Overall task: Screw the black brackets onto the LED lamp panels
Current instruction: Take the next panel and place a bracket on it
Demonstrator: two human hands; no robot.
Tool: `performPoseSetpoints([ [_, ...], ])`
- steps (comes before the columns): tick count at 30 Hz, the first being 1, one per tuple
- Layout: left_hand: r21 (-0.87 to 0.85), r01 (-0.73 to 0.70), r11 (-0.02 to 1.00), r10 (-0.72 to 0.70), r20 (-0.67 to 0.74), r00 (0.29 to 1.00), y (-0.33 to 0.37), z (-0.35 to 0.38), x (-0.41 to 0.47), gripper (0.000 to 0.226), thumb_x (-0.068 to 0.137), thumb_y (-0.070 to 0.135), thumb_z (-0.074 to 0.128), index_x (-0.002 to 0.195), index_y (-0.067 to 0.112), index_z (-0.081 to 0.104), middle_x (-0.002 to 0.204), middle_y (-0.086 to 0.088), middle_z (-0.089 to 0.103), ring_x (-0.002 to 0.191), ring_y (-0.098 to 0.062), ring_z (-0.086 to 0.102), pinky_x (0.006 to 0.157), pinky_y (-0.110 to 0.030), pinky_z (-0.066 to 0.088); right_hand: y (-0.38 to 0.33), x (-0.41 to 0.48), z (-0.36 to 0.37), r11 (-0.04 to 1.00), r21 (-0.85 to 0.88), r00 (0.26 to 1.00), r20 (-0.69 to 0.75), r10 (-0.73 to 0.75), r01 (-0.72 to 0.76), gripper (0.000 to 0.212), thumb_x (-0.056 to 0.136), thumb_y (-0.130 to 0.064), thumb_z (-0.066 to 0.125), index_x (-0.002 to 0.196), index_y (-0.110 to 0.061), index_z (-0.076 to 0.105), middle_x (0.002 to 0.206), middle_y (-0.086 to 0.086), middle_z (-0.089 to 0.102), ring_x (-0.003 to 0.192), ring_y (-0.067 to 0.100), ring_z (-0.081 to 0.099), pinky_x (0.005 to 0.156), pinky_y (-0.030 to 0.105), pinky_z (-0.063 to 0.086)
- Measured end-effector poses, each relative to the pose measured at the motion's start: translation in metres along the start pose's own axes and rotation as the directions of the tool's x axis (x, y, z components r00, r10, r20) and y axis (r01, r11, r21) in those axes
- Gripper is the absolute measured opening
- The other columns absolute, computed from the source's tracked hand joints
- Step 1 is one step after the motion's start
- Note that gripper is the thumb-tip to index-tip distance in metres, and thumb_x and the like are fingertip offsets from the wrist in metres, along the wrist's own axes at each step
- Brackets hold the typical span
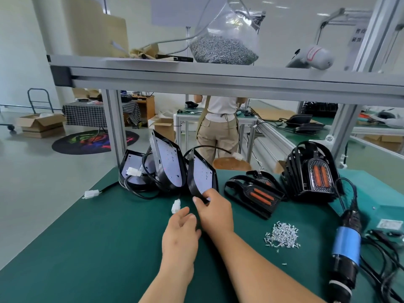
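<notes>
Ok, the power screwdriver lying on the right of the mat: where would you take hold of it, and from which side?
Around the blue-banded middle of the screwdriver, coming from above and from its left side. It lies flat with that round barrel exposed. Loose cables crowd its right side, and its own cord leaves from the far end.

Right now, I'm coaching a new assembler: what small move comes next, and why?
Probably pull the LED panel that the right hand pinches toward you and lay it flat: it stands on edge, and the black brackets and loose screws lie untouched.
</notes>
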State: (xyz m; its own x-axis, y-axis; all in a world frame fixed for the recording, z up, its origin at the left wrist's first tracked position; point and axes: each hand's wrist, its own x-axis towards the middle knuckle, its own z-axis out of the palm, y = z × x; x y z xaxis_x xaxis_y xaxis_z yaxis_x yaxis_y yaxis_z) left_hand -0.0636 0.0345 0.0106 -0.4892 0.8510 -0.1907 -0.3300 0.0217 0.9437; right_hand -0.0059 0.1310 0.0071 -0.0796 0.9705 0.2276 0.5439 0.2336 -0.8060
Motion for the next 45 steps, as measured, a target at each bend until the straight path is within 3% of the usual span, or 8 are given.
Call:
performPoseSetpoints([
  [5,-0.201,0.098,0.975,-0.075,0.123,0.99,0.01,-0.003,0.003,0.05,0.102,0.03,0.052,0.147,0.01,0.041,0.143,-0.018,0.051,0.124,-0.025,0.054,0.1,-0.036,0.043,0.002,-0.03,-0.019,0.994,0.104,0.992,-0.119,-0.034,0.047,0.016,0.088,-0.034,0.07,0.086,-0.022,0.061,0.059,-0.009,0.055,0.06,-0.003,0.054,0.057,0.009,0.036],
  [11,-0.378,0.229,0.897,-0.105,0.321,0.941,0.017,-0.009,0.006,0.071,0.079,0.061,0.056,0.128,0.009,0.063,0.124,-0.019,0.068,0.106,-0.033,0.07,0.086,-0.042,0.053,0.004,-0.08,-0.045,0.946,-0.124,0.953,-0.018,-0.303,0.299,0.021,0.09,-0.044,0.065,0.097,-0.024,0.064,0.083,-0.004,0.067,0.076,0.014,0.058,0.07,0.02,0.042],
  [18,-0.365,0.318,0.875,-0.198,0.33,0.923,0.013,-0.016,0.012,0.033,0.066,0.018,0.061,0.091,-0.002,0.069,0.083,-0.019,0.074,0.063,-0.032,0.071,0.067,-0.04,0.054,-0.007,-0.103,-0.061,0.768,-0.433,0.88,0.286,-0.379,0.472,0.043,0.086,-0.062,0.043,0.099,-0.024,0.056,0.09,0.002,0.068,0.087,0.031,0.061,0.068,0.037,0.04],
  [23,-0.428,0.335,0.84,-0.197,0.333,0.922,0.012,-0.014,0.011,0.036,0.074,0.015,0.057,0.105,0.002,0.07,0.102,-0.018,0.076,0.079,-0.034,0.076,0.069,-0.042,0.057,-0.014,-0.049,-0.083,0.99,-0.037,0.984,-0.109,-0.139,0.136,0.038,0.081,-0.059,0.053,0.08,-0.023,0.067,0.061,-0.011,0.059,0.065,0.009,0.057,0.066,0.03,0.046],
  [25,-0.438,0.325,0.838,-0.197,0.312,0.93,0.011,-0.013,0.011,0.028,0.086,0.016,0.056,0.109,0.005,0.069,0.105,-0.015,0.076,0.083,-0.032,0.076,0.074,-0.045,0.053,-0.005,-0.011,-0.096,0.997,-0.081,0.991,-0.134,-0.027,0.016,0.021,0.088,-0.04,0.059,0.096,-0.024,0.07,0.09,-0.006,0.068,0.087,0.016,0.063,0.078,0.031,0.05],
  [30,-0.435,0.329,0.838,-0.195,0.324,0.926,0.012,-0.013,0.012,0.029,0.096,0.022,0.052,0.114,0.007,0.069,0.11,-0.012,0.075,0.09,-0.029,0.075,0.077,-0.045,0.051,0.025,0.048,-0.1,0.887,-0.4,0.969,-0.019,0.245,-0.233,0.074,0.09,-0.047,0.063,0.151,-0.018,0.031,0.15,0.016,0.028,0.135,0.038,0.032,0.104,0.041,0.039],
  [37,-0.441,0.315,0.841,-0.166,0.344,0.924,0.011,-0.013,0.015,0.043,0.076,0.025,0.063,0.114,0.008,0.07,0.111,-0.012,0.075,0.091,-0.029,0.075,0.077,-0.044,0.051,0.043,0.072,-0.1,0.686,-0.641,0.918,-0.074,0.39,-0.344,0.097,0.073,-0.074,0.065,0.15,-0.026,0.031,0.15,0.01,0.032,0.136,0.034,0.03,0.105,0.049,0.028],
  [45,-0.422,0.313,0.851,-0.16,0.359,0.92,0.012,-0.012,0.012,0.051,0.075,0.013,0.058,0.126,0.006,0.064,0.113,-0.013,0.074,0.093,-0.03,0.075,0.077,-0.042,0.053,0.041,0.072,-0.117,0.84,-0.44,0.948,-0.177,0.265,-0.317,0.098,0.066,-0.066,0.08,0.139,-0.018,0.035,0.135,0.013,0.029,0.124,0.038,0.037,0.089,0.049,0.044],
])
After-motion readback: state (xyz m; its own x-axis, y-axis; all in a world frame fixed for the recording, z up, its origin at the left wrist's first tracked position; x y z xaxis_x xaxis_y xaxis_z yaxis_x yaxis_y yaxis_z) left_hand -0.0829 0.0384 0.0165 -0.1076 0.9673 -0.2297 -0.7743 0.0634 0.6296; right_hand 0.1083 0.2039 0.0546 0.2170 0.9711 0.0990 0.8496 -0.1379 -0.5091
